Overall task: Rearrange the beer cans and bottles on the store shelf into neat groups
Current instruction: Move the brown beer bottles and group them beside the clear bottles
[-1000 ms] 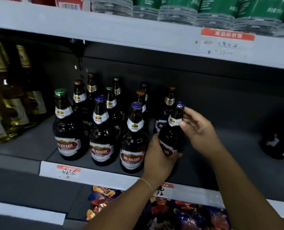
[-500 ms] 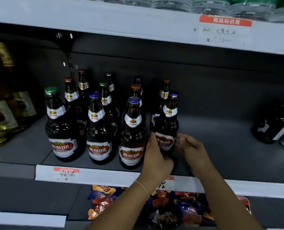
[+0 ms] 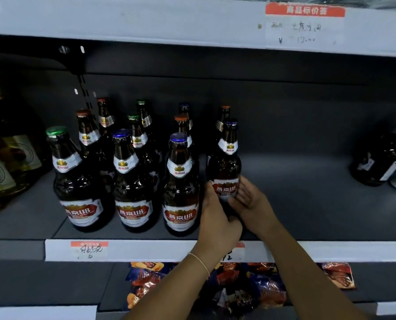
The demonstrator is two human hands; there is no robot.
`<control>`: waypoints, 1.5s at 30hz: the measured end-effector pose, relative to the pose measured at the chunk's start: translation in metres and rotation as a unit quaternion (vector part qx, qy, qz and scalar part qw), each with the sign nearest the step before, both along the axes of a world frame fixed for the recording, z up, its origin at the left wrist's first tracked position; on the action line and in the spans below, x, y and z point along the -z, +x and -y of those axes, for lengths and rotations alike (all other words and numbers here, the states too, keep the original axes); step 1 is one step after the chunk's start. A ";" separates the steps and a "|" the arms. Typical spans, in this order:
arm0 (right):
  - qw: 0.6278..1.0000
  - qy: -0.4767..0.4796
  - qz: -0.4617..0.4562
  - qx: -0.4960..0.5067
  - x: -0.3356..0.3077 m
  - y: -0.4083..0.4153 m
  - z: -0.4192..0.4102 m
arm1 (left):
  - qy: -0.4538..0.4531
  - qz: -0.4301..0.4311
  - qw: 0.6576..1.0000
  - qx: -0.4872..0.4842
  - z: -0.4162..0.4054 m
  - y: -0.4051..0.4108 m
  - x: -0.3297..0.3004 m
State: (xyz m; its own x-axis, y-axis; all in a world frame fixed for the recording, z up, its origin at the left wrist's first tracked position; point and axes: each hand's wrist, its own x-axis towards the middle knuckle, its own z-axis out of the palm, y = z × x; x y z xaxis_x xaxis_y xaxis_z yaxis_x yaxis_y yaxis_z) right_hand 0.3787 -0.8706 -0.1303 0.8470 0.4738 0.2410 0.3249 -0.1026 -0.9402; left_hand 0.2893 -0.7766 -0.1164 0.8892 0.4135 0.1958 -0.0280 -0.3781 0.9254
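Observation:
Several brown Yanjing U8 beer bottles stand in rows on the dark grey shelf (image 3: 307, 204). Three form the front row: a green-capped bottle (image 3: 76, 181) and two blue-capped bottles (image 3: 130, 181) (image 3: 180, 183). A fourth blue-capped bottle (image 3: 227, 162) stands upright at the right end, slightly behind that row. My left hand (image 3: 217, 220) grips its lower body from the left and front. My right hand (image 3: 250, 202) rests against its right side by the red label, fingers nearly straight. The bottle's base is hidden by my hands.
Pale yellow bottles (image 3: 5, 162) crowd the shelf's left end, and dark bottles (image 3: 381, 158) stand at the far right. Bare shelf lies between them and my hands. A white price rail (image 3: 146, 250) edges the front. Snack bags (image 3: 238, 287) lie on the shelf below.
My right hand dropped from the bottle's neck to its lower body. The bottle, tilted before, now stands upright beside the front row. My left hand stayed at its base.

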 end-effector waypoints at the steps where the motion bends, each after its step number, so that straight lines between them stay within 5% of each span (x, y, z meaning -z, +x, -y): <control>1: 1.000 0.004 0.003 0.010 0.001 0.001 -0.001 | 0.000 0.003 1.000 -0.002 -0.001 0.001 0.001; 32: 0.999 0.004 -0.007 0.048 0.001 -0.001 -0.002 | -0.015 -0.020 1.000 0.013 -0.005 -0.003 -0.004; 37: 0.998 0.006 0.014 0.058 -0.001 0.001 0.001 | -0.006 -0.076 0.996 0.047 0.014 -0.016 -0.013; 45: 0.988 0.036 0.053 0.142 -0.034 0.033 0.072 | -0.035 -0.002 0.994 0.103 0.067 0.016 -0.044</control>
